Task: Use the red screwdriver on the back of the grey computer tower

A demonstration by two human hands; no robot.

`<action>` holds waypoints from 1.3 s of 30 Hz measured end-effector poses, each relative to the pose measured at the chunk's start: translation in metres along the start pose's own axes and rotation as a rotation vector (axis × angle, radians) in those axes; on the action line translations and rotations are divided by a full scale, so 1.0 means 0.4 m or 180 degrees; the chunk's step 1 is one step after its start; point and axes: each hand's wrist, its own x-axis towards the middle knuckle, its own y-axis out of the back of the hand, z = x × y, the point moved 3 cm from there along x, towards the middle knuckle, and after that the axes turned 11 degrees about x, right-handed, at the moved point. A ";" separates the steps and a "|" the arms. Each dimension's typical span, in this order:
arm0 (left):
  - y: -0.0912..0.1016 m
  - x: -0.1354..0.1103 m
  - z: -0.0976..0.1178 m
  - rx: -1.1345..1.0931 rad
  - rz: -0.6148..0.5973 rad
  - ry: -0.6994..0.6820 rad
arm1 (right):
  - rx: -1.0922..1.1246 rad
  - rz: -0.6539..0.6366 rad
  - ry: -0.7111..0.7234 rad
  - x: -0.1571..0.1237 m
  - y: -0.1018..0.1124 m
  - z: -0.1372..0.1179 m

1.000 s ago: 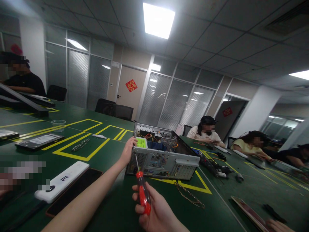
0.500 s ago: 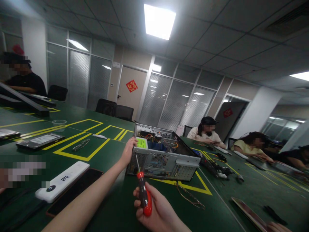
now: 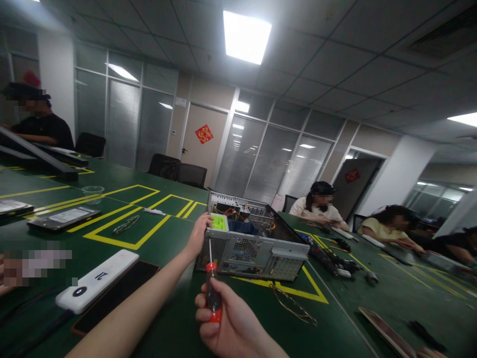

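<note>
An open computer case (image 3: 274,248) lies on the table, with cables and parts showing inside. A power supply with a bright green label (image 3: 219,222) sits in its near left corner. My left hand (image 3: 201,233) is closed over that corner, its fingers on the power supply. In my right hand (image 3: 223,315) is a red and black screwdriver (image 3: 213,293), gripped by the handle. Its shaft points up at the left edge of the case's back panel, where the tip appears to meet the metal; the exact contact is too small to tell.
To the left are a white power bank-like device (image 3: 99,281), a dark phone (image 3: 115,298), a hard drive (image 3: 65,218) and a plastic cup (image 3: 93,194). Wire loops (image 3: 292,304) lie before the case. Dark cables (image 3: 335,261) and several people are to the right.
My right hand has shifted left, bringing the screwdriver more upright and more in line with the case edge. My left hand stays on the power supply.
</note>
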 end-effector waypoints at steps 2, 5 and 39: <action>0.000 -0.002 -0.002 -0.0013 0.0013 0.0008 | 0.0152 -0.0036 0.0013 0.018 -0.028 0.021; 0.000 -0.004 -0.005 0.0005 0.0012 0.0056 | 0.0136 -0.0103 -0.0056 0.037 -0.043 0.037; -0.007 0.000 -0.016 0.0015 -0.0002 0.0027 | 0.0763 -0.0135 0.0201 -0.012 0.011 -0.014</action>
